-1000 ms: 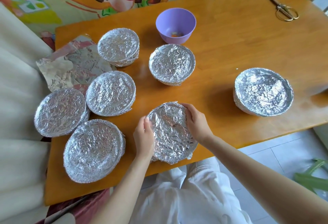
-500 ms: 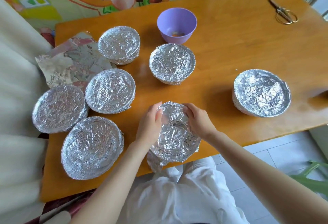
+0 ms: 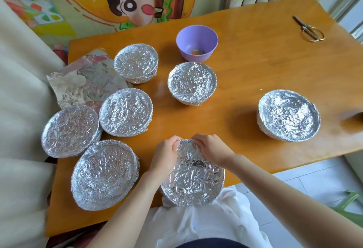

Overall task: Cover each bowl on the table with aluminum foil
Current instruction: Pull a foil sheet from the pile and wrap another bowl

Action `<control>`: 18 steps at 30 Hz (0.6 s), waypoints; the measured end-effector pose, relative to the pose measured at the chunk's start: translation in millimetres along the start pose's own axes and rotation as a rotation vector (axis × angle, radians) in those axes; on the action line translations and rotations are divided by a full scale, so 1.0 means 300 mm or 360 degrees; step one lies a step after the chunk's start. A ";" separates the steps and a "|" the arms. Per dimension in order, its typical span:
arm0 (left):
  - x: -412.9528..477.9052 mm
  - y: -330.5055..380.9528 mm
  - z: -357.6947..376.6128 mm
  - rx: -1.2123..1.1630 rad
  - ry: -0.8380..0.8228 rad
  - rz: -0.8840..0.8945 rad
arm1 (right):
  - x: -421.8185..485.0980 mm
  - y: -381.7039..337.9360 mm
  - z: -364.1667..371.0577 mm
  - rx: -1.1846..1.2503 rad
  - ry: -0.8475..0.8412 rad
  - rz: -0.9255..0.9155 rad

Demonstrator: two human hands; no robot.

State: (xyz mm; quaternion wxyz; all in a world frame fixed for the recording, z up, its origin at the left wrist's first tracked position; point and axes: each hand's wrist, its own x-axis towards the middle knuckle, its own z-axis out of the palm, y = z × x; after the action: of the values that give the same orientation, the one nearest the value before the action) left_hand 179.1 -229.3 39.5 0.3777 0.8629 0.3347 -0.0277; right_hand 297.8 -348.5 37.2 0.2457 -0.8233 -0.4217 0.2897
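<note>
The foil-wrapped bowl [image 3: 193,177] was held at the near edge of the surface [image 3: 255,67], tilted toward the person, between the left hand [image 3: 165,155] and the right hand [image 3: 213,149]. Its far rim lay under the fingertips of both, and the rest of it stretched back beneath the wrists. Both hands were curled onto that rim, pinching the foil down over it, the left on the bowl's left side and the right just across from it. The foil was judged thin, light and easily torn, yet able to keep whatever crease is pressed into it; the bowl beneath was taken to be rigid and possibly slick under the wrap. Hold was therefore best taken at the rim, where the sheet is backed by the bowl's edge, and not on the sagging middle, which could be punctured. An uncovered purple bowl [image 3: 197,43] stood well ahead of the hands, and a loose foil sheet [image 3: 86,78] lay ahead and far to the left of the left hand. Other covered bowls [image 3: 125,112] were grouped to the left of the left hand, with one ahead and one well to the right of the right hand.
</note>
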 end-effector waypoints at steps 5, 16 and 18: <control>0.016 -0.003 -0.017 0.0009 0.0049 0.0029 | 0.038 -0.033 -0.028 -0.0063 -0.0114 -0.0006; 0.026 -0.001 -0.028 0.0011 0.0063 0.0060 | 0.112 -0.086 -0.029 -0.0223 -0.0227 0.0025; 0.025 -0.007 -0.027 0.0004 0.0079 0.0063 | 0.118 -0.090 -0.036 -0.0191 -0.0270 0.0035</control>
State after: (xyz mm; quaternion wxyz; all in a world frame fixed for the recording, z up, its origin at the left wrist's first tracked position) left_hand 182.1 -218.5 41.8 0.3688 0.8702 0.3266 0.0008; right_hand 307.0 -306.4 52.8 0.1564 -0.8136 -0.4485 0.3352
